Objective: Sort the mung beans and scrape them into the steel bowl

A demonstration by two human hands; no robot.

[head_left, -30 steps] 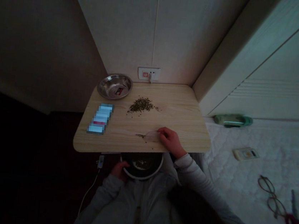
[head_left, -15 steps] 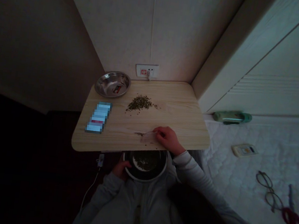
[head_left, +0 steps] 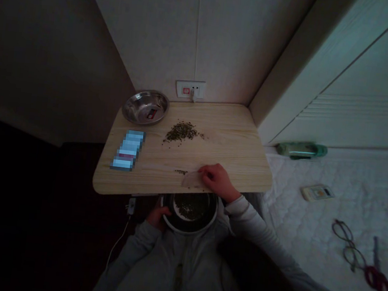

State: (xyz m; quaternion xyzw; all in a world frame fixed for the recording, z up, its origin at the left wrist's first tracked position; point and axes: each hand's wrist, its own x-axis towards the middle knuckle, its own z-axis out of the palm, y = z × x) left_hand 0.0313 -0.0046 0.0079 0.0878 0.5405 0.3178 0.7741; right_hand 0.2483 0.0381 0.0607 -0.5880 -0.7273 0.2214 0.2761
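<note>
My right hand (head_left: 219, 181) is closed on a thin translucent plastic sheet (head_left: 191, 179), its edge resting low on the wooden tabletop (head_left: 236, 145). A short row of small dark green grains (head_left: 180, 172) lies just left of the sheet, with a few stray ones near the table's front edge. My left hand (head_left: 158, 215) grips the left rim of a round bowl (head_left: 186, 231), which sits at my lap just below that edge. Inside the bowl are more dark grains (head_left: 192, 206). A larger pile of grains (head_left: 182, 131) is spread farther back on the tabletop.
A shiny metal basin (head_left: 145, 107) stands at the back left, with a blurred-out phone (head_left: 128, 150) in front of it. The wall socket (head_left: 190, 89) holds a plug. On the white bedding are a green bottle (head_left: 301, 150), a pale device (head_left: 317, 192), glasses (head_left: 354, 257) and red-handled scissors (head_left: 378, 281).
The view has shifted slightly. My right hand and the plastic sheet stay almost in place beside the short row of grains, and my left hand keeps its hold on the bowl.
</note>
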